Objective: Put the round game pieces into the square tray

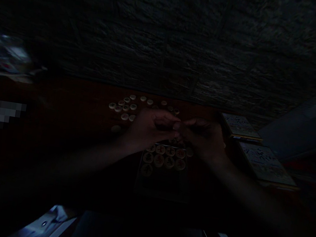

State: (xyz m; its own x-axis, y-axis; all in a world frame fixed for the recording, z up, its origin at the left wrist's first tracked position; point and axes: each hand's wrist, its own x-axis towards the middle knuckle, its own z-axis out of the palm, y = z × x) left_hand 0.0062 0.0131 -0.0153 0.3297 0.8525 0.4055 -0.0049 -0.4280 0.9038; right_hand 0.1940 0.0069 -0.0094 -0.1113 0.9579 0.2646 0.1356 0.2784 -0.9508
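In the dim light, my left hand [153,127] and my right hand [206,139] meet fingertip to fingertip above a shallow box. Thumbs and forefingers are pinched together; whatever is between them is too dark and small to make out. Chinese chess pieces lie face up in rows inside the box [161,195], among them a red-marked piece [159,160] and a dark-marked piece [146,170] at the near left. My hands hide part of the far rows. Loose round pieces [126,107] are scattered on the table beyond my left hand.
Two flat boxes with printed lids, a farther one [241,126] and a nearer one [266,162], lie to the right. A stone-textured wall [162,51] rises behind the brown table [86,100]. A blurred, shiny plastic-looking item [15,55] stands at the left.
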